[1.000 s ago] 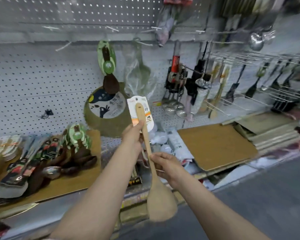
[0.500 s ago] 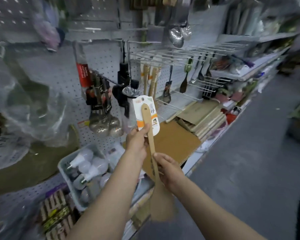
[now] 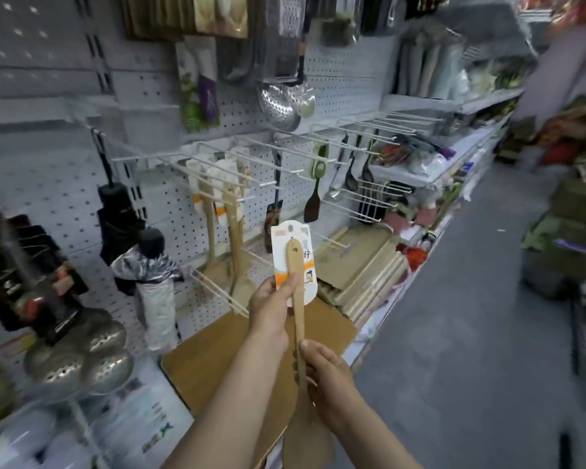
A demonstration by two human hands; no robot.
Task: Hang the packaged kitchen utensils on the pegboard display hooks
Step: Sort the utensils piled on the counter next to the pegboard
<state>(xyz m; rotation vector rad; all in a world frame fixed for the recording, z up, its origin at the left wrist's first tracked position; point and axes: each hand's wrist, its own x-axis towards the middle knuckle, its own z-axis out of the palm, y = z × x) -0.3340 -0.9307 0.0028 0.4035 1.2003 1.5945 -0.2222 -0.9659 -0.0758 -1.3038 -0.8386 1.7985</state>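
I hold the wooden spatula (image 3: pixel 296 319) upright in front of me, its card label (image 3: pixel 293 262) at the top and its broad blade down at six o'clock, mostly hidden below my wrists. My left hand (image 3: pixel 271 308) pinches the handle just under the card, thumb laid across the wood, so the hang hole near the top stays uncovered and faces the display. My right hand (image 3: pixel 329 377) curls its fingers round the handle lower down; I judge that second grip is there to stop the long blade swinging while I aim the top end. Nothing is on a hook yet: the spatula is well apart from the pegboard (image 3: pixel 170 184). At about eleven o'clock from the card, matching wooden spatulas (image 3: pixel 230 211) hang on white wire hooks (image 3: pixel 285 169), which looks like the right row for this one. At twelve to one o'clock, dark nylon turners (image 3: pixel 313 198) hang on neighbouring hooks. Wooden cutting boards (image 3: pixel 362 265) are stacked on the shelf at three o'clock, below the hooks. My next move, I think, is to lift the hole to a free hook tip.
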